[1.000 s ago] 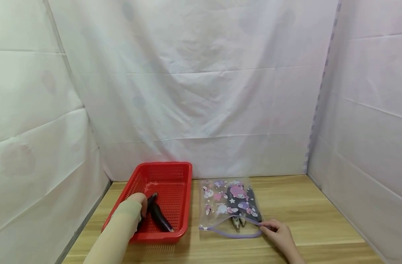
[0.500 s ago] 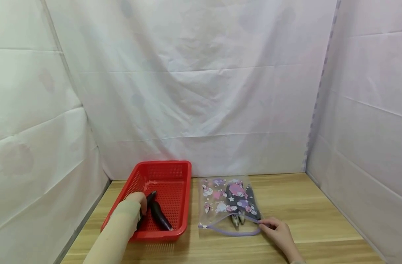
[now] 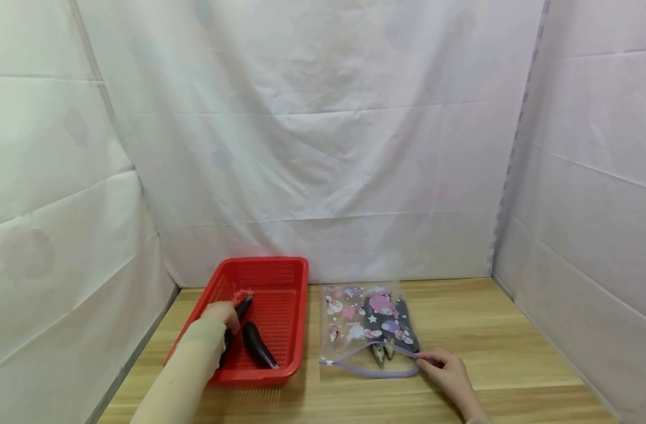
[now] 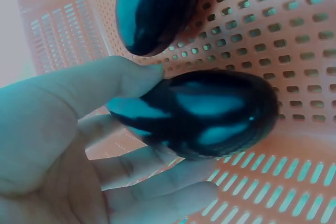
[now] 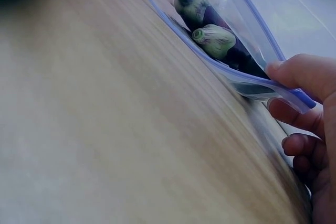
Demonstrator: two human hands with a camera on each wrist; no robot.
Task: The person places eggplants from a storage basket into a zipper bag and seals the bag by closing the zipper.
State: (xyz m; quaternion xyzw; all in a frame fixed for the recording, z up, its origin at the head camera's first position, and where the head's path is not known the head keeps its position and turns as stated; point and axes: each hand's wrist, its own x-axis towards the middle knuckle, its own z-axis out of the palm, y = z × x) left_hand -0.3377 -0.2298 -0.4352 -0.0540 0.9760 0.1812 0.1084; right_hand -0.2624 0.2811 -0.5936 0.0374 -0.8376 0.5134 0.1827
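The left hand [image 3: 222, 316] is stretched toward one o'clock, thumb [image 4: 123, 81] opposed; the right hand [image 3: 450, 373] is pinched, wrist [image 3: 469, 406] toward eleven.

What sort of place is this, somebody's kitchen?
Probably a makeshift booth rather than a kitchen: white sheeting closes in the back and both sides of a wood-grain tabletop, where a red basket stands.

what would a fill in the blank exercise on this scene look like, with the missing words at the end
In the head view, the colour of the basket is ____.
The hand holding an eggplant in the basket is the person's ____ one.
The right hand pinches the bag, which is ____, not closed.
The number of stem ends showing in the bag is ____.

Missing words: red; left; open; two.
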